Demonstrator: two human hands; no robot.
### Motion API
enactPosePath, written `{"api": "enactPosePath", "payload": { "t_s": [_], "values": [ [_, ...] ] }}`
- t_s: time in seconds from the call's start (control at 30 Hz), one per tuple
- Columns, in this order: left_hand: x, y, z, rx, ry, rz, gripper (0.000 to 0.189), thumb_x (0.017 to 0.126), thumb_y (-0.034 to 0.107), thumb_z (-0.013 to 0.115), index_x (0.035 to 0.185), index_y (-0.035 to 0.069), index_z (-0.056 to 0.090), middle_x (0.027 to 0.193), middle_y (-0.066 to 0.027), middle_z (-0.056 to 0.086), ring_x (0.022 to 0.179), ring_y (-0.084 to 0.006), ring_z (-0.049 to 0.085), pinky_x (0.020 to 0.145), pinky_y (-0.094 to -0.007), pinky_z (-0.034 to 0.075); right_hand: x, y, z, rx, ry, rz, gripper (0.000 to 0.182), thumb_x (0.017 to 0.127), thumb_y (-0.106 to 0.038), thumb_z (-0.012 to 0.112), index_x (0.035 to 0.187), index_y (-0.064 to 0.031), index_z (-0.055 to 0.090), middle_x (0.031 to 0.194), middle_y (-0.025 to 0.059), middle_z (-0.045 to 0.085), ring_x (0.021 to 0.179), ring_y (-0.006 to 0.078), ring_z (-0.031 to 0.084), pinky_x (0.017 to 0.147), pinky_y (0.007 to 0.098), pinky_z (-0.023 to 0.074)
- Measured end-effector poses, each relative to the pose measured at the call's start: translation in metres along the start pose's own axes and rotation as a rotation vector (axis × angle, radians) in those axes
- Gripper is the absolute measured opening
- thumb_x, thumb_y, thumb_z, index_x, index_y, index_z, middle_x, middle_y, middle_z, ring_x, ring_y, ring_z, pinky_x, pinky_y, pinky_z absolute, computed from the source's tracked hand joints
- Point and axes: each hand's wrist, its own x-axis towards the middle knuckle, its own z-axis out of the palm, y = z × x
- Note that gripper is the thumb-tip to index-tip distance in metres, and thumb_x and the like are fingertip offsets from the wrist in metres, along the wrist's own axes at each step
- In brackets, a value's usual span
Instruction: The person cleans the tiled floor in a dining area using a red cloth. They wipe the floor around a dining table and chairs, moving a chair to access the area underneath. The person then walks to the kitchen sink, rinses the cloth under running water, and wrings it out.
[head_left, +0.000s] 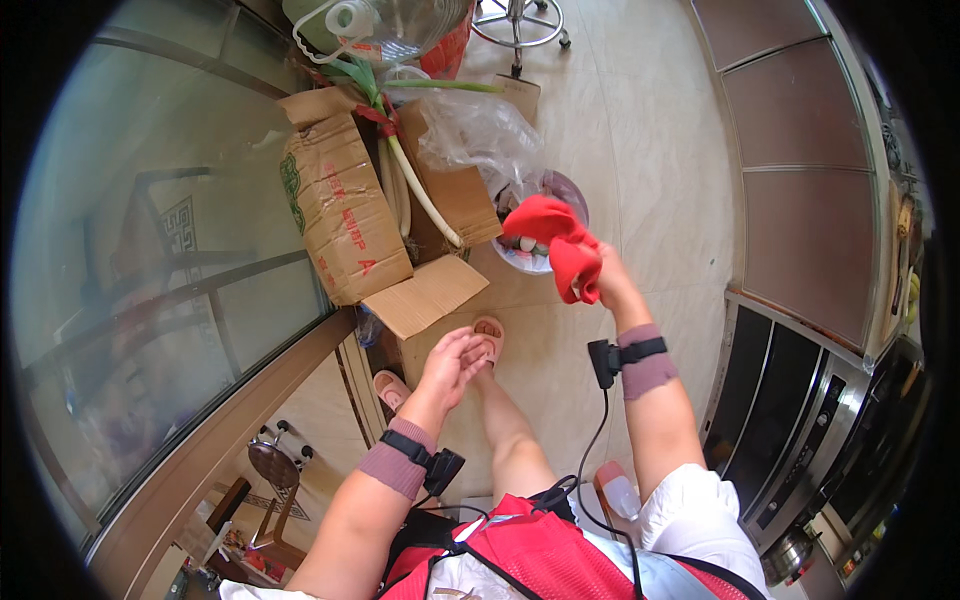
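Observation:
My right hand (611, 279) grips a bunched red cloth (559, 244), which hangs partly over a round waste bin (576, 196) holding mixed rubbish and a plastic bag. My left hand (453, 363) is empty, its fingers apart and slightly curled, above the floor near my pink slipper (490, 335). In front of my left hand lies a loose flap of an open cardboard box (360, 217). Long green onions (420, 191) with a red tie stick out of the box. A clear plastic bag (487, 135) lies between the box and the bin.
A glass sliding door (225, 285) stands at the left. Brown cabinets (806, 240) and a black-fronted kitchen appliance (772, 405) line the right side. A wheeled stool base (517, 26) and a large clear plastic bottle (405, 26) are at the top.

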Motion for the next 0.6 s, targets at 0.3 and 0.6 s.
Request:
{"api": "enactPosePath", "payload": {
  "t_s": [0.3,0.6],
  "values": [
    [-0.018,-0.013,-0.059,-0.075,0.087,0.016,0.028,0.097,0.016,0.053,0.125,0.008,0.05,0.105,-0.0081,0.064,0.089,-0.0171,0.063,0.077,-0.0327,0.053,-0.003,0.011,-0.02,0.268,0.001,0.055,0.031,0.099,-0.03,0.055,0.111,-0.0026,0.062,0.089,0.0054,0.068,0.075,0.0149,0.065,0.062,0.0297,0.0515],
    [-0.051,-0.02,-0.104,-0.099,0.008,0.099,0.029,0.096,0.018,0.057,0.124,0.009,0.052,0.107,-0.0075,0.064,0.091,-0.0172,0.063,0.078,-0.0335,0.053,-0.076,0.037,0.029,-0.349,0.067,0.036,0.027,0.096,-0.025,0.056,0.106,-0.0006,0.063,0.074,0.0032,0.06,0.049,0.012,0.052,0.042,0.0282,0.0437]
  ]
}}
